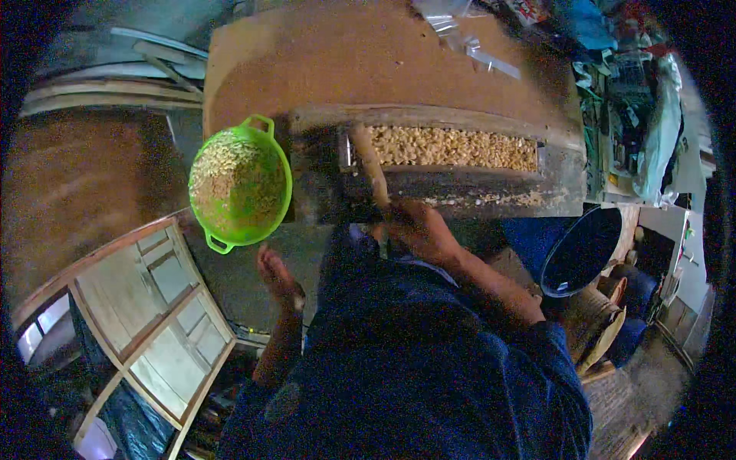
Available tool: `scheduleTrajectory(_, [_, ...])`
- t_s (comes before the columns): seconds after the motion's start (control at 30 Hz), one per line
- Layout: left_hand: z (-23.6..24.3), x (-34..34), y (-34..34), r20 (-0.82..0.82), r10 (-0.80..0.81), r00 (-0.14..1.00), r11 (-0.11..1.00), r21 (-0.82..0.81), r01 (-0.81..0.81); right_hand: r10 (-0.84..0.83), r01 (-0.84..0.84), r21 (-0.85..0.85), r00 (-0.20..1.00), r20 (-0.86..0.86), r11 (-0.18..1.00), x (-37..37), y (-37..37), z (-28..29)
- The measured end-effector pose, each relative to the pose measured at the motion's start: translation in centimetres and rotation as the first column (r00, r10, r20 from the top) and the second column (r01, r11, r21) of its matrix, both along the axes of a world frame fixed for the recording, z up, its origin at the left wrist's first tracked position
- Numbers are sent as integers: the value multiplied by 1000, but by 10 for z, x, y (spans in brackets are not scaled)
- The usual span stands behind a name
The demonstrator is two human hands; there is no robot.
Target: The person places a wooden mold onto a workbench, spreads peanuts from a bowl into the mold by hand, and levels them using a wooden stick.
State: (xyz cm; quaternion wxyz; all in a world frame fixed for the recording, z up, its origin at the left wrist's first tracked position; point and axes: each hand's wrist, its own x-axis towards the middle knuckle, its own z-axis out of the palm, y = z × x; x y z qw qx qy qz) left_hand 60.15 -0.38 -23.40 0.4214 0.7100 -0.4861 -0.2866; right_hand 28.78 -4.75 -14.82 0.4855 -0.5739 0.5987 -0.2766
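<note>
My right hand (418, 230) is closed around a pale wooden stick (368, 162), which slants up to the left end of a long narrow mould (539, 157). Inside the mould lies a layer of pale, nut-like pieces (452, 148). Just below a bright green two-handled colander (284, 195) is my left hand (280, 276), its fingers stretched upward and apart from the rim. Crumbly pale and tan bits (234, 176) are heaped in the colander. The far end of the stick is blurred.
The mould sits in a worn wooden bench along the near edge of a brown board (383, 54). Clear plastic strips (475, 50) lie at the back. To the right stand a dark round basin (583, 249) and hanging plastic bags (663, 130). A wooden-framed window panel (157, 330) is lower left.
</note>
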Motion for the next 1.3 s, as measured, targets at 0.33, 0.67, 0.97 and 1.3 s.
scheduleTrajectory(0.33, [-88, 59, 42, -460, -63, 886, 778, 533, 332, -374, 352, 211, 924, 76, 912, -70, 34, 16])
scheduleTrajectory(0.67, [-95, 33, 19, 51, -875, 481, 340, 773, 536, -81, 83, 96, 996, -24, 992, -39, 10, 23])
scheduleTrajectory(0.97, [-90, 16, 34, -85, -996, 14, -74, 932, 355, -395, 366, 228, 914, 95, 902, -134, 62, 1])
scheduleTrajectory(1.3, [-102, -14, 53, -27, -990, -138, -88, 882, 463, -172, 177, 136, 984, -50, 975, -141, 43, 9])
